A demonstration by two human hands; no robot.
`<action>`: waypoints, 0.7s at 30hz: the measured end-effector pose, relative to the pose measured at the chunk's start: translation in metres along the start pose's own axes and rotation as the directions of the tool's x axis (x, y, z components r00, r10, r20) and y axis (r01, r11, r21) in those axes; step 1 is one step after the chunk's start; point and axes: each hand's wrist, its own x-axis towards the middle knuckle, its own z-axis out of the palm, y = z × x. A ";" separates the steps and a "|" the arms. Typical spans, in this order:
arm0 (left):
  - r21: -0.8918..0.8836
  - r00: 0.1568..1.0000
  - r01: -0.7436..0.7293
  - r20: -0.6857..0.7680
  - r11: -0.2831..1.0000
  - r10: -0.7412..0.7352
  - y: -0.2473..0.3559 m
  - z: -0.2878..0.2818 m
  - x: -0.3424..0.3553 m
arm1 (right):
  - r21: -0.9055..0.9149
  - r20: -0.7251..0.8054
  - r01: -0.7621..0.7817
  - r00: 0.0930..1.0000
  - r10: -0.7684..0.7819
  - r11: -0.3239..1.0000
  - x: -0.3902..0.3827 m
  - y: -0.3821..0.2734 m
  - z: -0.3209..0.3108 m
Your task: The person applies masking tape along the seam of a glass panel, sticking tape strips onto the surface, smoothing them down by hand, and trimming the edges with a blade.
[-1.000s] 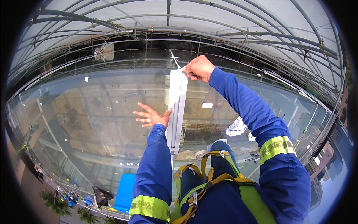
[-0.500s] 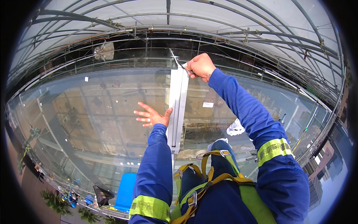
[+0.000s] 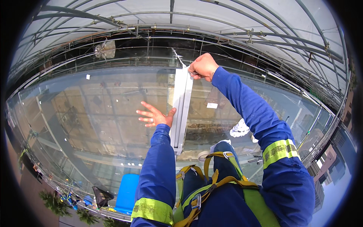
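A long pale metal strip (image 3: pixel 182 109) with a raised channel runs away from me over the seam between glass panels (image 3: pixel 113 117). My left hand (image 3: pixel 155 116) lies with fingers spread on the glass left of the strip, its thumb against the strip's edge. At the strip's far end, my right hand (image 3: pixel 204 67) is closed in a pinch. Something small and dark shows between its fingertips, too small to name. Just beyond it, a ragged white smear (image 3: pixel 177 56) continues the line of the seam.
White crumpled cloth (image 3: pixel 239 128) lies on the glass right of my knees, and a roll of tape (image 3: pixel 203 155) sits beside my leg. A blue plastic object (image 3: pixel 127 192) and a black bag (image 3: pixel 102 196) are at lower left. Scaffold poles (image 3: pixel 249 36) curve across the far side.
Both hands stay at nearly the same places on the strip. The right hand is still pinched at the far end, and the view has shifted slightly.
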 end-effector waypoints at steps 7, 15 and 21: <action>0.007 1.000 0.000 -0.004 1.000 0.000 -0.001 0.000 0.001 | 0.094 -0.050 0.025 0.999 -0.020 0.995 -0.004 0.009 0.010; 0.013 1.000 -0.024 -0.004 1.000 0.024 -0.007 0.003 0.003 | 0.107 -0.081 0.060 0.995 -0.051 0.992 0.001 0.021 0.017; 0.006 0.999 -0.032 -0.011 0.999 0.032 -0.008 0.004 0.004 | 0.007 0.016 0.016 1.000 -0.016 1.000 0.004 0.017 0.011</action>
